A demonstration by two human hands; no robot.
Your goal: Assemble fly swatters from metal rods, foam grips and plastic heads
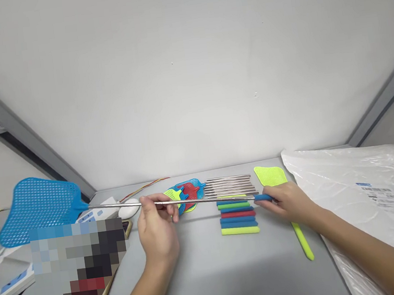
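Note:
A blue fly swatter (41, 206) stretches level across the view above the table, its mesh head at far left and its thin metal rod drawn out long. My left hand (158, 232) is closed around the middle of that rod. At the other end, my right hand (287, 201) grips the blue handle. Behind the rod lie several loose swatter heads (191, 190) in red, blue and yellow-green, beside a row of metal rods (228, 182). Several coloured handles, among them a yellow-green handle (240, 230), are lined up below. A yellow-green swatter (303, 242) lies partly behind my right hand.
A white plastic mailing bag (340, 186) with printed labels covers the right side of the table. At left are a blurred-out phone-like object (127, 228), white power strips (14, 286), wires (144, 187) and a rounded white object (129, 207). A pale wall (188, 81) rises behind.

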